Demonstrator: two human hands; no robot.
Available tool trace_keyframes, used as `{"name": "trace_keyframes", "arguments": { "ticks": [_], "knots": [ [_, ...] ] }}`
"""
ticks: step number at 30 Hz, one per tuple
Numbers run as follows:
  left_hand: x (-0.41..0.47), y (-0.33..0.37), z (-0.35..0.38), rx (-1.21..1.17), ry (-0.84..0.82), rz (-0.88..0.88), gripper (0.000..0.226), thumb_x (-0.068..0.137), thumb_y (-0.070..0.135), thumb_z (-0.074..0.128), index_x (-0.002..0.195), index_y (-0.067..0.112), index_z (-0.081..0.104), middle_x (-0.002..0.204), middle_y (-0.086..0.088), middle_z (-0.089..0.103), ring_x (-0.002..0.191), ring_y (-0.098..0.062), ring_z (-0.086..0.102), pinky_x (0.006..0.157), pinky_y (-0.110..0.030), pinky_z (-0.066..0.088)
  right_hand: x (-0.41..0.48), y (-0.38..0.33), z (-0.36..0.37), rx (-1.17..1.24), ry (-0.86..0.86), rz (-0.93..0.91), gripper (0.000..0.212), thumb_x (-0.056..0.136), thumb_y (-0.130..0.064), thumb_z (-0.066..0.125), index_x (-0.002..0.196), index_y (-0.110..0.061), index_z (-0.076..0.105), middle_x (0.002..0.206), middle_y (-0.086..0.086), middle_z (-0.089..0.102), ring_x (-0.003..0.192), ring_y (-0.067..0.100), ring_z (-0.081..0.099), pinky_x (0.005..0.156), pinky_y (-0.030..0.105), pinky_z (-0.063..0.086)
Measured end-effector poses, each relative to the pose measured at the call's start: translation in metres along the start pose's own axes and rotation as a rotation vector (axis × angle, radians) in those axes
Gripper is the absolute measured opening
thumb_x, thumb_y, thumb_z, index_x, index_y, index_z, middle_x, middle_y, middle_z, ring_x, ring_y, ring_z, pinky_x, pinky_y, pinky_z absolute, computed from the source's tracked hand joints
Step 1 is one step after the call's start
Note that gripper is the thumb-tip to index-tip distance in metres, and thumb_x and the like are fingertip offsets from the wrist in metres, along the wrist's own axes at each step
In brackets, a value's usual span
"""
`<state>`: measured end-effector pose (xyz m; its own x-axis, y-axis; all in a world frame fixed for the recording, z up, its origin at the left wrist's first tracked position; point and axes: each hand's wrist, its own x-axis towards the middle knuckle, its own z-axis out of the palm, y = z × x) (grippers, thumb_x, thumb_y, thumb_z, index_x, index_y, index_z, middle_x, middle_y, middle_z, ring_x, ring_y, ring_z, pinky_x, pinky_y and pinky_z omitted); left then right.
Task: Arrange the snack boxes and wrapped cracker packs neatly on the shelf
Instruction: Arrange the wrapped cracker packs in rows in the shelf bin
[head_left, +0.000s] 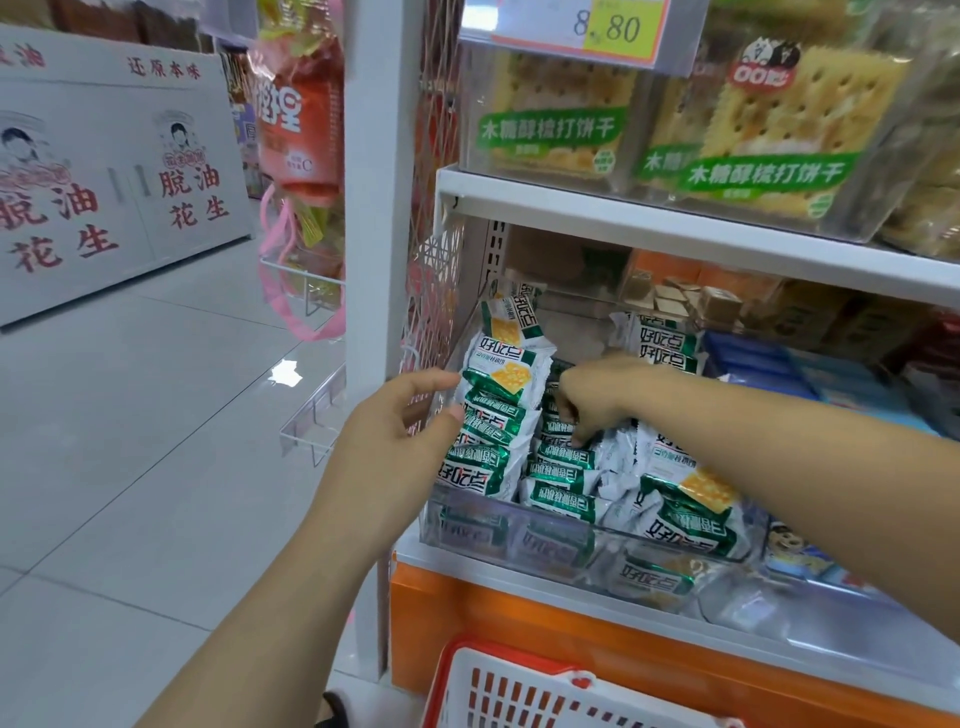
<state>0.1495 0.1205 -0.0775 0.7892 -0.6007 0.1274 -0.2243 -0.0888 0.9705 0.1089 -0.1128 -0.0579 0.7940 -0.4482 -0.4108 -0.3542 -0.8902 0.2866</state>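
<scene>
A clear plastic bin (519, 512) on the lower shelf holds several green-and-white wrapped cracker packs. A stack of packs (498, 410) leans against the bin's left wall. My left hand (395, 421) holds that stack from its left side, with the thumb on the packs' front. My right hand (597, 397) reaches into the middle of the bin, fingers curled down onto a row of standing packs (563, 467); whether they pinch one is unclear. More packs (685, 499) lie loose at the bin's right. Clear snack boxes of crackers (550, 124) stand on the shelf above.
A red-and-white shopping basket (519, 686) sits below the shelf's orange base (467, 613). Blue boxes (779, 374) and brown boxes (717, 306) fill the shelf to the right. A white upright post (379, 208) borders the shelf. Bagged snacks (301, 130) hang left of it, above the tiled floor (156, 415).
</scene>
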Motion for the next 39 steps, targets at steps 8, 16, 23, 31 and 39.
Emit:
{"name": "trace_keyframes", "arguments": {
  "ticks": [8,16,23,31,39],
  "knots": [
    [0.001,0.002,0.001,0.011,-0.013,0.014,0.024,0.093,0.021,0.057,0.112,0.035,0.060,0.120,0.014,0.053,0.121,-0.005,0.049,0.092,-0.022,0.034,-0.009,0.008,-0.018,0.003,0.163,-0.095,0.018,0.083,-0.017,0.067,0.073,-0.017,0.053,0.071,-0.002,0.052,0.067,0.021,0.052,0.062,0.031,0.045],
    [-0.003,0.003,0.005,0.250,0.043,0.191,0.025,0.092,0.019,0.058,0.115,0.029,0.061,0.123,0.019,0.045,0.113,0.006,0.038,0.093,-0.005,0.022,-0.070,0.015,-0.027,-0.254,0.560,-0.185,0.019,0.083,-0.007,0.065,0.098,-0.017,0.065,0.097,0.001,0.067,0.092,0.023,0.059,0.077,0.038,0.050],
    [-0.022,0.017,0.021,0.250,-0.143,0.497,0.036,0.083,0.031,0.069,0.117,0.040,0.058,0.113,0.029,0.054,0.107,0.013,0.046,0.090,0.004,0.027,-0.146,-0.004,-0.014,-0.157,0.891,-0.314,0.020,0.077,-0.025,0.075,0.094,-0.021,0.068,0.087,-0.003,0.066,0.091,0.025,0.058,0.089,0.040,0.039],
    [-0.021,0.021,0.020,-0.292,-0.335,0.145,0.026,0.084,0.042,0.064,0.100,0.023,0.071,0.102,-0.002,0.072,0.101,-0.017,0.066,0.094,-0.033,0.051,-0.186,-0.028,-0.002,1.252,0.710,-0.204,0.025,0.064,-0.039,0.069,0.088,-0.031,0.068,0.084,-0.012,0.072,0.078,0.001,0.066,0.072,0.013,0.051],
    [-0.020,0.017,0.024,-0.557,-0.481,-0.042,0.044,0.081,0.031,0.053,0.111,0.001,0.063,0.110,-0.012,0.070,0.108,-0.024,0.065,0.099,-0.037,0.048,-0.179,-0.042,0.015,1.481,0.799,-0.161,0.009,0.070,-0.031,0.069,0.061,-0.029,0.068,0.068,-0.006,0.069,0.071,0.006,0.066,0.069,0.013,0.049]
  ]
}}
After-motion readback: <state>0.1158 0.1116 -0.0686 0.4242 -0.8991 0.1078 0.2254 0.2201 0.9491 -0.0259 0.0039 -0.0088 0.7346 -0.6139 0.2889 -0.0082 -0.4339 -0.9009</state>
